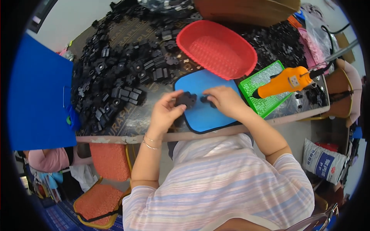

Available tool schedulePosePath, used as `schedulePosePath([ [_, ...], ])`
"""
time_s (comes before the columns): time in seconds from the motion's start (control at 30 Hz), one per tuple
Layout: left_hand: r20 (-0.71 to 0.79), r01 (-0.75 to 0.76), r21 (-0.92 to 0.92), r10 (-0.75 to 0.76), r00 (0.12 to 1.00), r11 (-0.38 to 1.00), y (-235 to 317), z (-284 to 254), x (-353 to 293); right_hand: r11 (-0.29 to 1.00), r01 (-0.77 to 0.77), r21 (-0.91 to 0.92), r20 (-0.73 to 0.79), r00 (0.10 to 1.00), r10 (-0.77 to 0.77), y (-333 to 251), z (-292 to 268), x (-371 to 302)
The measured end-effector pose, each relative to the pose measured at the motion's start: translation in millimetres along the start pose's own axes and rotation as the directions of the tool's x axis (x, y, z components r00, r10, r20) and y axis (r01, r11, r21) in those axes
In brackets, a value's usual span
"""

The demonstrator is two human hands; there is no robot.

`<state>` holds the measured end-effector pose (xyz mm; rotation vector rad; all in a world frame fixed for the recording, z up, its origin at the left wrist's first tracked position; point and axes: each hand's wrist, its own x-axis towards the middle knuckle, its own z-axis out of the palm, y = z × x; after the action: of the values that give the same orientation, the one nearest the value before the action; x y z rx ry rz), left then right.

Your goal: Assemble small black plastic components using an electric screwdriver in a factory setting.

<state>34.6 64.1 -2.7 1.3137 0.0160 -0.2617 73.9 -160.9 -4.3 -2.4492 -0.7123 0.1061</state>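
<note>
Between the thumb and fingers of my left hand (pixel 165 109) is a flat black plastic part (pixel 187 100) with a lobed outline, held just above the blue mat (pixel 202 122). My right hand (pixel 227 101) faces it from the other side, its fingers closed on a smaller black piece (pixel 207 101) partly covered by the fingertips. The two pieces are close together but look apart. Right of my right hand, an orange electric screwdriver (pixel 283 82) hangs over a green tray (pixel 263 108) holding many small shiny pieces.
A red plastic basket (pixel 216 50) stands beyond the mat. Loose black parts (pixel 127 73) cover the table's left side, with a heap of small black pieces (pixel 275 42) at far right. A cardboard box (pixel 246 11) is at the back. A blue panel (pixel 40 92) rises at left.
</note>
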Motion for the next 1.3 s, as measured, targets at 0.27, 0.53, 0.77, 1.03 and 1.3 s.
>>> schedulePosePath([
  [0.27, 0.037, 0.055, 0.590, -0.095, 0.995, 0.806, -35, 48, 10, 0.982, -0.187, 0.031, -0.039, 0.981, 0.188, 19, -13, -37],
  [0.53, 0.032, -0.049, 0.562, 0.038, 0.999, 0.826, -29, 55, -2, 0.948, -0.277, 0.158, -0.058, 0.956, 0.289, 13, -12, -44],
  [0.77, 0.184, -0.342, 0.862, 0.399, 0.898, 0.373, -26, 81, 0, 0.943, -0.283, 0.175, -0.029, 0.956, 0.292, 18, -9, -37],
  [1.03, 0.279, -0.332, 0.616, 0.197, 0.940, 0.714, -30, 63, -8, 0.846, -0.353, 0.400, 0.042, 0.929, 0.368, 22, -4, -40],
  [1.3, 0.169, -0.373, 0.713, 0.371, 0.913, 0.593, -54, 31, -22, 0.931, -0.123, 0.343, -0.035, 0.989, 0.144, 28, 7, -49],
])
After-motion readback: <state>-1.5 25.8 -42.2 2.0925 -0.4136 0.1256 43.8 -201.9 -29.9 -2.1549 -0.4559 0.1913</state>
